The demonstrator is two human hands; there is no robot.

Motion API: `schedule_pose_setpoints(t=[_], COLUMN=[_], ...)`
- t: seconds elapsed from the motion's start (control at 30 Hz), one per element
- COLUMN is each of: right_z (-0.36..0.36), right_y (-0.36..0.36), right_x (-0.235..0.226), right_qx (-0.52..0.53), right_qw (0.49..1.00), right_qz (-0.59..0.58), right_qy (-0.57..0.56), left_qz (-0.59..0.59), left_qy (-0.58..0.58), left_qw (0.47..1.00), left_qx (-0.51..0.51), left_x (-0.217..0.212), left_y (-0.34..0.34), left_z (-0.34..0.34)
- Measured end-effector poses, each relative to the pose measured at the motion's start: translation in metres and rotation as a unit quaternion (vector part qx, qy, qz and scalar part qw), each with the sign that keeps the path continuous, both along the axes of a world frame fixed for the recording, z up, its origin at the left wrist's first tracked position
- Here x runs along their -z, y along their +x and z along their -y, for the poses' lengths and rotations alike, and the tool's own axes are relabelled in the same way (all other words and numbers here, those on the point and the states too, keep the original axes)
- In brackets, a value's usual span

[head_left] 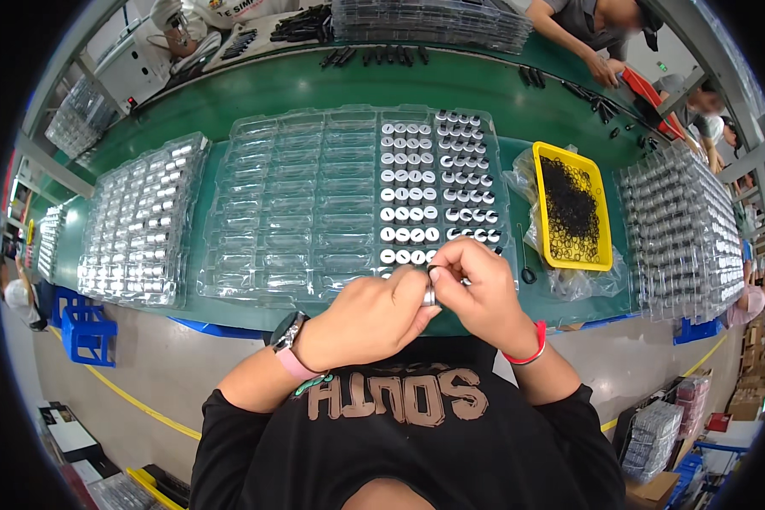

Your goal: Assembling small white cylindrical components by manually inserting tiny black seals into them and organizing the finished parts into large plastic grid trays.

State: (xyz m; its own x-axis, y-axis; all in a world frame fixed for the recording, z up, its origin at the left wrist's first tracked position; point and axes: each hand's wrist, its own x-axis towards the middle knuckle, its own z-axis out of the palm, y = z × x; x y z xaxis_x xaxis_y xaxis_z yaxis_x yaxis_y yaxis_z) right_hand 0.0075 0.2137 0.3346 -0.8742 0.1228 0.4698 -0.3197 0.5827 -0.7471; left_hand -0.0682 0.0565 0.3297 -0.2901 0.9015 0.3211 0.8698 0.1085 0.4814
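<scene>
My left hand and my right hand meet over the near edge of a clear plastic tray. Between the fingers of both hands is a small silver cylindrical part. A thin black ring sits at its top, pinched by my right fingertips. The tray's right columns hold several rows of silver cylinders; its left compartments are bare. A pink-strapped watch is on my left wrist and a red band on my right.
A yellow bin of black rubber rings sits in a plastic bag to the right. Stacked filled trays stand at the left and right. Green table; other people work across it. A blue stool stands below left.
</scene>
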Motion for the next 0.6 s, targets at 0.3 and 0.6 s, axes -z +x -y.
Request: schedule_pose_setpoints(t=[0.3, 0.6], right_z=[-0.001, -0.001], right_y=[0.002, 0.004], right_x=[0.002, 0.005], right_qx=[-0.093, -0.084], right_qw=[0.727, 0.788], right_qz=[0.233, 0.223], right_qy=[-0.639, -0.568], left_qz=[0.839, 0.541], left_qy=[0.163, 0.09], left_qw=[0.506, 0.836], left_qx=[0.115, -0.008], left_x=[0.018, 0.01], left_y=[-0.007, 0.0], left_z=[0.001, -0.002])
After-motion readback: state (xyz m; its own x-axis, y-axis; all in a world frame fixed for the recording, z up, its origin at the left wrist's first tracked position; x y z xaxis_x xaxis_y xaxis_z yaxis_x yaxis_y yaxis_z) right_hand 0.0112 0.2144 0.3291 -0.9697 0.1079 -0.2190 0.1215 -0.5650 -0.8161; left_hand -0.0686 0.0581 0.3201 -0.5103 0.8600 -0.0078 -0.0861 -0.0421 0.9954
